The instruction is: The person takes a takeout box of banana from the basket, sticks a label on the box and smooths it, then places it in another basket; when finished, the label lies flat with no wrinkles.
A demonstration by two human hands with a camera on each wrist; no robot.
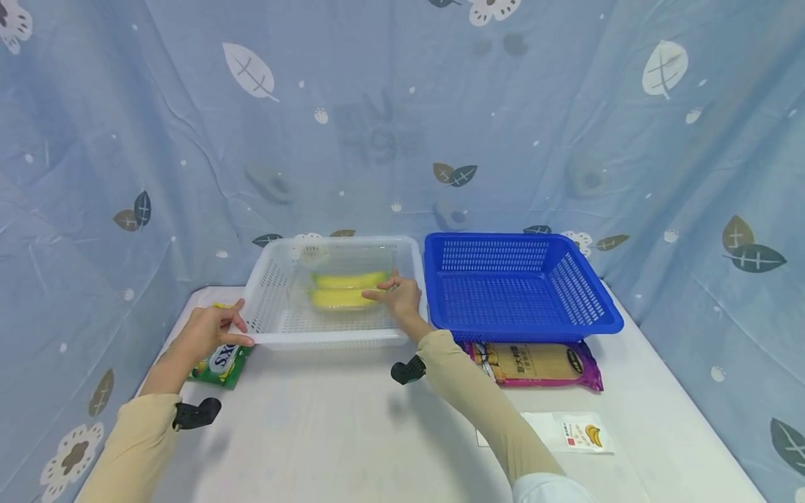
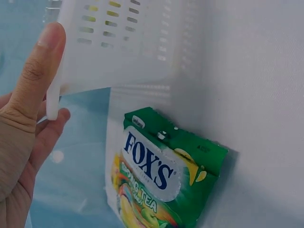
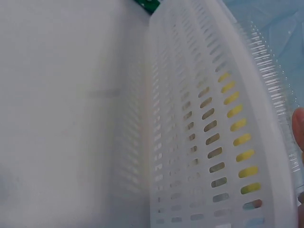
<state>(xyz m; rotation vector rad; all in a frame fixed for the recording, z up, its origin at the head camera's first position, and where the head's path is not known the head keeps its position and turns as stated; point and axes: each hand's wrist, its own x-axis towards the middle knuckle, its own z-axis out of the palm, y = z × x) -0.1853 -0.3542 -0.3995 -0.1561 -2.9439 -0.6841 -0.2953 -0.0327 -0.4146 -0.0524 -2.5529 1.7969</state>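
Observation:
My left hand [image 1: 207, 333] grips the front left corner of a white plastic basket [image 1: 327, 337]. In the left wrist view, the thumb lies on one side of its rim and the fingers on the other. Two yellow bananas [image 1: 342, 299] with greenish ends lie in a clear plastic box [image 3: 270, 71] inside the basket. Over the basket's right part, my right hand [image 1: 402, 299] holds the right end of this box with thumb and fingers. Only a bit of that hand shows in the right wrist view. Below the left hand lies a green FOX'S candy bag [image 2: 166, 171].
A blue plastic basket [image 1: 522, 328] stands right beside the white one. In front of it lies a purple-edged pack of noodles [image 1: 541, 363]. Nearer on the white table [image 1: 327, 433] is a white packet with a banana picture [image 1: 585, 433]. A blue patterned curtain [image 1: 377, 126] encloses the table.

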